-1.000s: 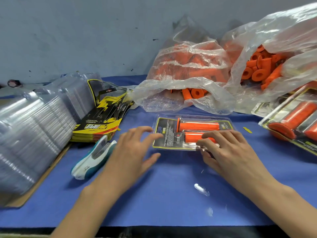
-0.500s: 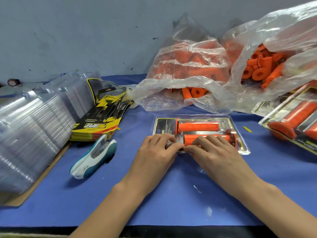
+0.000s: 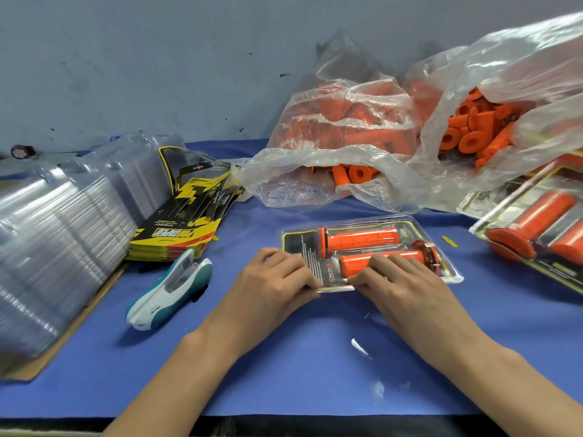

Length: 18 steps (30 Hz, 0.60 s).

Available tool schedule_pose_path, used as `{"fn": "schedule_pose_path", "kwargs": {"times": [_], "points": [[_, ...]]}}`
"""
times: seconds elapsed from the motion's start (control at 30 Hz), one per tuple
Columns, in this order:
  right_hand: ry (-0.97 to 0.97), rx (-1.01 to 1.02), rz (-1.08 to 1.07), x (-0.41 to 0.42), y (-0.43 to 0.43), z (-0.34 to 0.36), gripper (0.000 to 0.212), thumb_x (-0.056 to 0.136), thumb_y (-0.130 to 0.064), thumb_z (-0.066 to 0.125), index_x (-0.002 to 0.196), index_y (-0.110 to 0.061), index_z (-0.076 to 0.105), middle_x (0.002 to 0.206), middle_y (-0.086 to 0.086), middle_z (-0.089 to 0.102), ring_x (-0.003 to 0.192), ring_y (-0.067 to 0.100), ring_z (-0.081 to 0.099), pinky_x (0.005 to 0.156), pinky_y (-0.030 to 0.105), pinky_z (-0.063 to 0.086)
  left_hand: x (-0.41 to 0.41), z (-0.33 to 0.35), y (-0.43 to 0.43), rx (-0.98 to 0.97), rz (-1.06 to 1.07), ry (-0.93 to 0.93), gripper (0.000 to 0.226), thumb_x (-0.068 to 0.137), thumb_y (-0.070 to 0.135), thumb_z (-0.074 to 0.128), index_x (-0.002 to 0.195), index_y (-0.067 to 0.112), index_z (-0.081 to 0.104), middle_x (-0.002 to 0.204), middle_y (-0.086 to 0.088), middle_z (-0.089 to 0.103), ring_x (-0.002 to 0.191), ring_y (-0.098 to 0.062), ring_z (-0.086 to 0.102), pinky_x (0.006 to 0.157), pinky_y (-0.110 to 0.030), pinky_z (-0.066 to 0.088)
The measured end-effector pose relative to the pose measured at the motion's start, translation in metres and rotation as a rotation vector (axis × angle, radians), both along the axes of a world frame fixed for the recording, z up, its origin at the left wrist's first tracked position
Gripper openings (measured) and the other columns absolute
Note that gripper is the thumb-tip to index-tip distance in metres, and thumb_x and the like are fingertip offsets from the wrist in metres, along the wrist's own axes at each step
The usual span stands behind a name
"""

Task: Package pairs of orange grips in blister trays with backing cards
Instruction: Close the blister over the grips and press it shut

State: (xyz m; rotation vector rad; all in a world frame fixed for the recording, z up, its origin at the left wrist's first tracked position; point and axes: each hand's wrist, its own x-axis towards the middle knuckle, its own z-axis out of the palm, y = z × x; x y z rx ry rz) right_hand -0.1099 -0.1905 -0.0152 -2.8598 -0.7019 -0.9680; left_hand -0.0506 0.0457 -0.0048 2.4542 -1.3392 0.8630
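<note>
Both hands are down on the near edge of the blister tray (image 3: 372,253), which lies flat on the blue tablecloth (image 3: 284,367) right in front of the person. Left hand (image 3: 274,279) has its fingers curled over the tray's near-left corner, tips pressing on the black part of the backing card (image 3: 296,241) inside. Right hand (image 3: 397,279) is just beside it, fingers bent and pinching the tray's front edge, lying partly over the nearer orange grip (image 3: 378,260). The farther orange grip (image 3: 359,239) sits in its own slot behind it, and the two lie side by side, flanged ends pointing opposite ways.

Moving out from there: a white and teal stapler (image 3: 170,294) lies on the cloth to the left, near a stack of yellow and black cards (image 3: 179,228). Further left there's a big leaning stack of empty clear trays (image 3: 53,247). Behind the work spot, two clear plastic bags (image 3: 340,137) are stuffed with loose orange grips, some spilling toward the openings. Off to the right, finished packs (image 3: 536,234) are piled at the edge of view, with a small yellow scrap (image 3: 449,241) on the cloth between them and the tray. A few clear plastic bits lie closer to the person.
</note>
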Motion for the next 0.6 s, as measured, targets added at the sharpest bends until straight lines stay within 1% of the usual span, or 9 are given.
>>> {"fn": "schedule_pose_path", "kwargs": {"times": [0.07,0.13,0.2,0.27,0.37,0.5,0.6], "points": [[-0.020,0.028,-0.006,0.000,-0.004,0.002,0.016,0.100,-0.020,0.055,0.088,-0.019,0.065,0.085,-0.002,0.056,0.075,0.025,0.056,0.065,0.039,0.049,0.005,0.002,0.011,-0.033,0.014,0.043,0.016,0.092,0.033,0.065,0.087,0.018,0.069,0.090,0.009,0.067,0.089,-0.017,0.064,0.085,-0.034,0.047],[-0.029,0.051,-0.014,0.001,-0.008,0.002,0.018,0.100,-0.021,0.054,0.086,-0.017,0.065,0.085,-0.001,0.057,0.076,0.027,0.057,0.065,0.040,0.050,0.006,0.002,0.018,-0.058,0.019,0.083,0.020,0.092,0.036,0.064,0.086,0.018,0.070,0.095,0.012,0.069,0.098,-0.016,0.065,0.086,-0.035,0.047],[-0.039,0.055,-0.024,0.000,-0.008,0.001,0.025,0.101,-0.025,0.048,0.085,-0.016,0.065,0.085,0.000,0.058,0.075,0.027,0.057,0.065,0.041,0.050,0.004,0.001,0.018,-0.064,0.010,0.119,0.022,0.092,0.038,0.063,0.086,0.018,0.069,0.098,0.013,0.069,0.101,-0.015,0.064,0.086,-0.036,0.048],[-0.046,0.042,-0.024,0.000,-0.008,0.000,0.030,0.101,-0.030,0.042,0.086,-0.017,0.065,0.086,0.000,0.058,0.075,0.027,0.056,0.065,0.041,0.049,0.002,0.000,0.017,-0.067,0.016,0.147,0.020,0.090,0.036,0.067,0.085,0.017,0.068,0.098,0.012,0.069,0.100,-0.015,0.064,0.084,-0.037,0.049],[-0.039,0.040,-0.020,0.000,-0.009,0.001,0.029,0.100,-0.034,0.044,0.090,-0.020,0.066,0.088,-0.001,0.059,0.077,0.026,0.058,0.067,0.041,0.050,0.000,-0.001,0.018,-0.065,0.030,0.177,0.019,0.089,0.036,0.071,0.088,0.017,0.069,0.100,0.011,0.068,0.099,-0.015,0.063,0.082,-0.038,0.050],[-0.024,0.065,-0.006,0.000,-0.010,0.001,0.026,0.099,-0.039,0.049,0.091,-0.021,0.067,0.089,-0.002,0.061,0.080,0.026,0.060,0.069,0.042,0.050,-0.003,0.001,0.020,-0.045,0.031,0.222,0.027,0.091,0.045,0.063,0.095,0.020,0.070,0.105,0.012,0.066,0.103,-0.012,0.060,0.086,-0.037,0.049],[-0.003,0.087,0.008,-0.001,-0.012,0.002,0.025,0.099,-0.039,0.051,0.093,-0.022,0.068,0.091,-0.003,0.061,0.081,0.026,0.060,0.071,0.042,0.050,-0.005,0.003,0.023,-0.060,0.024,0.263,0.027,0.093,0.046,0.060,0.100,0.021,0.071,0.109,0.013,0.065,0.107,-0.010,0.058,0.089,-0.036,0.047]]}}
